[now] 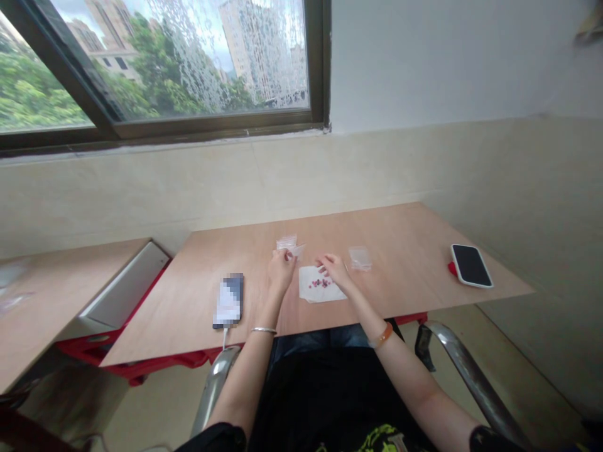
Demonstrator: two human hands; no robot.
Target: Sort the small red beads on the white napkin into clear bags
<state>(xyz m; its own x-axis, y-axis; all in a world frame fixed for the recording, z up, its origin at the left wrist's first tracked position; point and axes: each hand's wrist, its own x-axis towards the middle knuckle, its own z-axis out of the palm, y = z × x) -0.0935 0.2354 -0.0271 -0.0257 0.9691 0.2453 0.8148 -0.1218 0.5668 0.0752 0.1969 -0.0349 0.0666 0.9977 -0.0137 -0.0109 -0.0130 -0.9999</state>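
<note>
My left hand (pixel 281 270) pinches a small clear plastic bag (pixel 296 250) just above the wooden table (pixel 386 232). A little further back lies another clear bag (pixel 286 241). My right hand (pixel 333 269) hovers over a white sheet of paper (pixel 315 294) with several small red-pink beads (pixel 320 284) scattered on it; its fingers are bent and close together, and whether they pinch a bead is too small to tell. A third clear bag (pixel 360 258) lies to the right of that hand.
A phone (pixel 228 301) with a white cable lies at the left of the table, and a second phone (pixel 471 265) in a white case sits near the right edge over something red. A second table (pixel 51 295) stands at left. Metal chair arms (pixel 459 364) flank my lap.
</note>
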